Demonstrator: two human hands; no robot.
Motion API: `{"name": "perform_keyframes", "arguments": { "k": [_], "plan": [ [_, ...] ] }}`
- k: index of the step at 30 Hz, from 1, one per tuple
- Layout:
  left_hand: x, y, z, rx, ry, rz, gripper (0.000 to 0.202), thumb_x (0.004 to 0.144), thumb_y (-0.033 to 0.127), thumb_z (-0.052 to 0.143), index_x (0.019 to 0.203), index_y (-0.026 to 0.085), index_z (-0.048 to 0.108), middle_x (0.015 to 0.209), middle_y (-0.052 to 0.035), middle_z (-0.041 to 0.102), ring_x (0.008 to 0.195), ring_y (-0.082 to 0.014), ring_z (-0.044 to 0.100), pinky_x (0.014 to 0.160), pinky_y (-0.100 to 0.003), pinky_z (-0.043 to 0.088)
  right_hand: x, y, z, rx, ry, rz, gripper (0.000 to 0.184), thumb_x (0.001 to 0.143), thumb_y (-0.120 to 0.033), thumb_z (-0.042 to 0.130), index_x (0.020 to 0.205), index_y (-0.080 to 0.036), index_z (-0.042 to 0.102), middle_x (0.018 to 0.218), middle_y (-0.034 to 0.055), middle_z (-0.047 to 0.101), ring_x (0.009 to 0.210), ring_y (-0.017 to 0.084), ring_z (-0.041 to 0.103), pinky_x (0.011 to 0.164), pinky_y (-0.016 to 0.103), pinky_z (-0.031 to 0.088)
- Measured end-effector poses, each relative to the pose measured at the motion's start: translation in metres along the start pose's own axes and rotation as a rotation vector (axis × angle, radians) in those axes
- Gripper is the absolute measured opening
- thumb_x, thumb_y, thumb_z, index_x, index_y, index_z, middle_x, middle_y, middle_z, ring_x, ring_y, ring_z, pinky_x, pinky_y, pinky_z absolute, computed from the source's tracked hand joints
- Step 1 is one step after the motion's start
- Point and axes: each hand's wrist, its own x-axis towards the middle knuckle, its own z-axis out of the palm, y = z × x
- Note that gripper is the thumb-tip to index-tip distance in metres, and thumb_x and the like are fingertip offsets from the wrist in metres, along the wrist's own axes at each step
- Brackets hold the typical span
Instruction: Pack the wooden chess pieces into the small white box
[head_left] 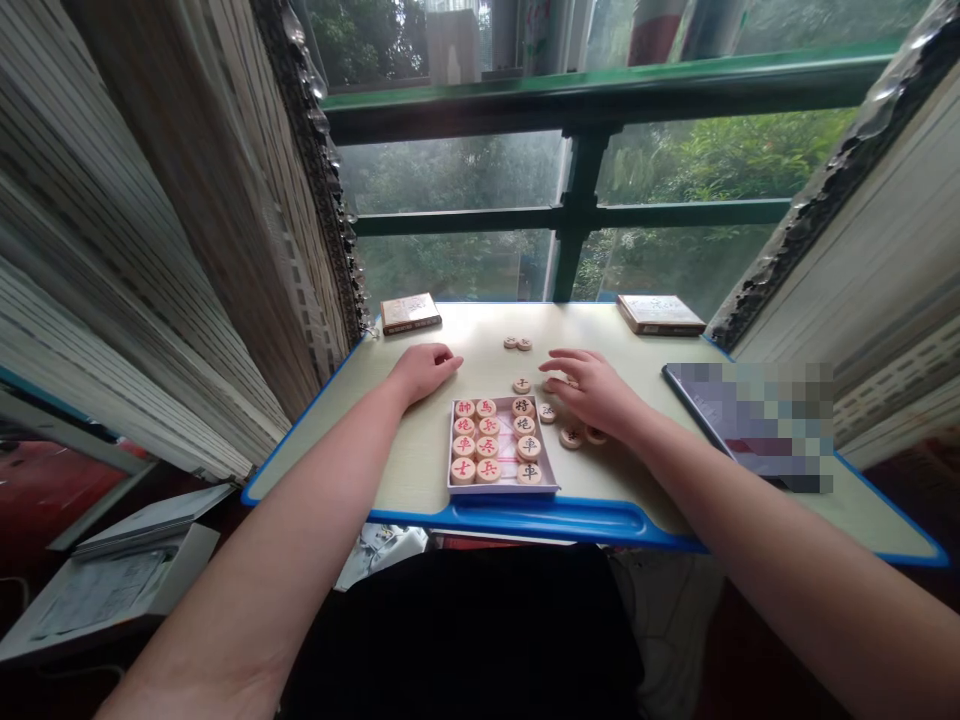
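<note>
A shallow white box (556,478) stands near the table's front edge. It holds round wooden Chinese chess pieces: two columns with red characters (487,448) on the left and one with black characters (528,448) on the right. Left of the box and beyond it, my left hand (426,371) rests on the table, fingers curled in and thumb out, with nothing visible in it. My right hand (589,385) hovers low over loose pieces right of the box, its fingers apart; it partly hides some of them. A loose black piece (521,385) lies just beyond the box.
Two pieces (517,343) lie farther back on the pale, blue-edged table (397,460). Flat boxes stand at the far left (410,313) and far right (660,315) corners. A dark tablet-like device (720,420) lies at the right. Curtains and a window surround the table.
</note>
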Motion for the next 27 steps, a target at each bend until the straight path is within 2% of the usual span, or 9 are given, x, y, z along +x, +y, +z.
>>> {"name": "perform_keyframes", "arguments": {
  "k": [4,6,10,15,22,27],
  "plan": [
    [0.0017,0.0007,0.0002,0.006,-0.015,0.0,0.035,0.075,0.049,0.05,0.07,0.017,0.063,0.068,-0.0035,0.063,0.064,-0.0172,0.052,0.059,-0.029,0.036,0.0029,-0.0048,0.0031,0.026,-0.086,-0.245,0.034,0.08,-0.012,0.049,0.104,-0.025,0.069,0.125,0.0005,0.06,0.121,0.025,0.044,0.103,0.045,0.035],
    [0.0026,0.0,0.0001,0.011,-0.014,0.002,0.034,0.075,0.049,0.05,0.071,0.017,0.063,0.069,-0.0037,0.063,0.065,-0.0173,0.053,0.059,-0.029,0.036,0.005,-0.0055,0.0043,0.014,-0.119,-0.286,0.037,0.077,-0.008,0.048,0.102,-0.024,0.07,0.118,-0.0004,0.064,0.116,0.025,0.047,0.1,0.044,0.038],
    [0.0036,-0.0021,-0.0001,0.023,-0.016,0.028,0.033,0.076,0.046,0.049,0.072,0.017,0.064,0.072,-0.0044,0.065,0.067,-0.0178,0.054,0.061,-0.03,0.037,0.006,-0.0023,0.0029,-0.02,-0.049,-0.312,0.024,0.078,-0.014,0.052,0.087,-0.021,0.073,0.096,0.0044,0.071,0.096,0.024,0.055,0.092,0.041,0.042],
    [0.0037,-0.0034,-0.0005,0.009,-0.019,0.021,0.033,0.075,0.046,0.049,0.074,0.017,0.065,0.073,-0.0048,0.065,0.068,-0.0183,0.055,0.062,-0.03,0.037,0.0033,0.0005,-0.001,-0.01,-0.041,-0.278,0.02,0.078,-0.019,0.054,0.087,-0.02,0.072,0.093,0.0059,0.071,0.093,0.023,0.055,0.089,0.04,0.043],
    [0.0031,-0.0041,0.0,-0.006,-0.015,-0.008,0.033,0.075,0.046,0.05,0.075,0.017,0.065,0.074,-0.0053,0.066,0.069,-0.0187,0.055,0.063,-0.03,0.038,0.0042,-0.0017,-0.0015,0.043,-0.075,-0.116,0.014,0.076,-0.024,0.059,0.083,-0.021,0.071,0.082,0.006,0.07,0.094,0.025,0.054,0.084,0.038,0.046],
    [0.0018,-0.0033,-0.0006,-0.004,-0.006,-0.002,0.032,0.076,0.045,0.05,0.075,0.017,0.065,0.076,-0.0057,0.066,0.07,-0.0191,0.056,0.063,-0.03,0.038,0.0054,0.0015,0.0013,0.052,0.013,-0.15,0.017,0.076,-0.018,0.06,0.089,-0.021,0.07,0.089,0.0063,0.069,0.093,0.023,0.054,0.083,0.037,0.046]
  ]
}}
